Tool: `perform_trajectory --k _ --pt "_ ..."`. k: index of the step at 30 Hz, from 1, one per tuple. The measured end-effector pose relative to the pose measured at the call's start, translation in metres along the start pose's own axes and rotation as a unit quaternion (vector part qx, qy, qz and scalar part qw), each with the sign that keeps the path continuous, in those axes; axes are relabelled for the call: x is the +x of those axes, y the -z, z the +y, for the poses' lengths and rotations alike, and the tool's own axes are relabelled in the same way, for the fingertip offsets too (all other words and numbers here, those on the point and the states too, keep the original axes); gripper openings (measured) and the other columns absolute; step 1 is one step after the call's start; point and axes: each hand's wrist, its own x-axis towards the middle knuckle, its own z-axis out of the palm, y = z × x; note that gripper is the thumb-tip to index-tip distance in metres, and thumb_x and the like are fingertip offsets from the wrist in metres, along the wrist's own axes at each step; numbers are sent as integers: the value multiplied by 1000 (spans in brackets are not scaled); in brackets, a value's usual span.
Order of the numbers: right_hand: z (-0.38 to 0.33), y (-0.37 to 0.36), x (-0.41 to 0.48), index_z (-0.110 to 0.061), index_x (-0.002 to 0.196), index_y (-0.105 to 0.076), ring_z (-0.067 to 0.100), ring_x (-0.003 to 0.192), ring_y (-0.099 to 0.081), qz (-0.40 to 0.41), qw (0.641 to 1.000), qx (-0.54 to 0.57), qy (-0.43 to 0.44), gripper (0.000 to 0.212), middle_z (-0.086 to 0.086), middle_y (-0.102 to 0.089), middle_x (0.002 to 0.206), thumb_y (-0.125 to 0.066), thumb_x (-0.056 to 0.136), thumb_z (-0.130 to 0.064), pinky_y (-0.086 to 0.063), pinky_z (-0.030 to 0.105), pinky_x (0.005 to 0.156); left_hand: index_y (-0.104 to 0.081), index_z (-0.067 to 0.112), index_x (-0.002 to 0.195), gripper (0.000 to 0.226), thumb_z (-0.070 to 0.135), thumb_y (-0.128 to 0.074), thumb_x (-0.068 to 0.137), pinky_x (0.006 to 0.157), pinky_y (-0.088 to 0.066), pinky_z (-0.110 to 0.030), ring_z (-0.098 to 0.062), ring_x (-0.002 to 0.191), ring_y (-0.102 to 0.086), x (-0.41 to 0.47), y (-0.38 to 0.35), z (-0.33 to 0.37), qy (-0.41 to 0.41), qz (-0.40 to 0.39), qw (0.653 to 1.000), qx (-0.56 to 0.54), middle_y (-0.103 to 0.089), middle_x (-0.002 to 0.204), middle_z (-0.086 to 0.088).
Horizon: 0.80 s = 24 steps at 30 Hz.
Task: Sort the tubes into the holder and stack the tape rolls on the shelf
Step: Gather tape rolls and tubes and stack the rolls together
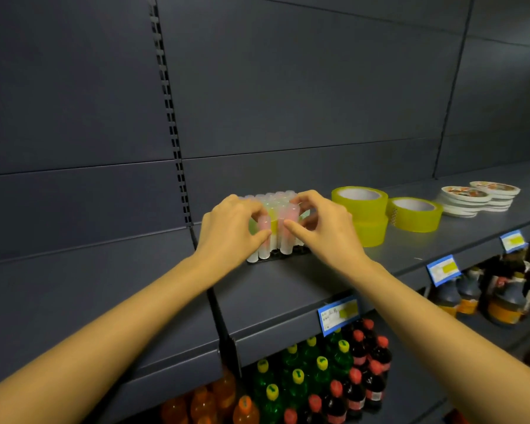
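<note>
One shelf: little risk in itself, though a knocked item would likely slide on it. Dark painted sheet metal, flat and smooth, with a folded front lip. It carries all the task's things.
Bottles: on the level below. Plastic, with orange, green and dark contents and coloured caps.
Left hand: a hard squeeze could tip the front row outward. Fingers are curled over the tube tops and the thumb presses a pink tube's side, so the hand is clamped on the tubes.
Right hand: its wrist hangs near the tape stack, so a sideways pull might nudge the stack. Fingers are hooked over the tops and the thumb is against a front tube, clamped likewise.
Tape rolls: the third could be set off-centre and slide off the glossy film. Three yellow translucent rings on pale cores. Two are stacked right of the holder, and one lies flat just beside them.
Plates: two low stacks of thin white discs with printed faces, further right.
Holder: it looks light and may shift if the tubes are pushed. Low and black, with only its front edge showing, near the shelf's left end.
Tubes: packed tight, so lifting one may drag its neighbours. Frosted plastic cylinders tinted pink, yellow and green, standing upright in the holder.
Tags: blue-edged paper slips on the lip.
</note>
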Motion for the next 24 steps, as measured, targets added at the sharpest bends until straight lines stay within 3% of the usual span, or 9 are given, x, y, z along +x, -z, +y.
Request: perform_trajectory --k 3,7,9,12,15,20,24 --pt "8 -5 6 -22 105 -59 8 69 -64 -14 1000 13 19 30 -11 -61 89 -72 80 -31 -55 37 72 -69 19 93 23 37 -68 80 58 -29 -26 -18 92 -49 0 -5 4 -55 19 992 109 -60 95 4" --pt "17 -10 15 -24 107 -58 7 70 -64 -35 998 35 36 31 -15 -58 86 -71 80 -30 -53 37 76 -72 10 80 25 33 -75 73 56 -38 -30 -26 74 -57 3 -7 10 -97 14 960 263 -62 83 -6" --pt "20 -12 18 -25 110 -55 8 71 -64 -50 996 58 45 34 -13 -59 89 -71 80 -29 -53 36 75 -70 11 87 25 35 -68 79 60 -43 -31 -25 75 -57 1 -10 12 -86 5 949 304 -63 86 -5" --pt "25 -14 21 -24 107 -53 12 73 -65 -79 993 67 62 30 -6 -61 94 -69 82 -28 -54 39 75 -67 11 102 29 33 -54 89 71 -44 -36 -27 88 -56 0 -13 13 -55 -14 952 300 -62 99 -7" --pt "27 -16 24 -19 105 -54 20 85 -63 -118 988 47 85 26 -4 -61 99 -66 84 -30 -51 39 77 -68 10 105 32 31 -49 91 76 -40 -38 -30 101 -54 3 -7 17 -30 -25 962 269 -59 113 -10" --pt "17 -8 41 -23 113 -58 24 103 -51 -147 969 -126 155 30 0 -51 109 -54 90 -42 -34 30 65 -66 11 113 34 32 -49 91 77 -35 -33 -27 114 -49 -4 -2 20 69 9 968 242 -55 123 -7" --pt "5 5 56 -18 101 -66 22 85 -46 -177 948 -179 196 24 2 -53 99 -52 91 -34 -30 30 63 -61 12 118 34 31 -48 93 81 -33 -30 -22 113 -46 -12 5 19 133 21 958 252 -54 122 -3"
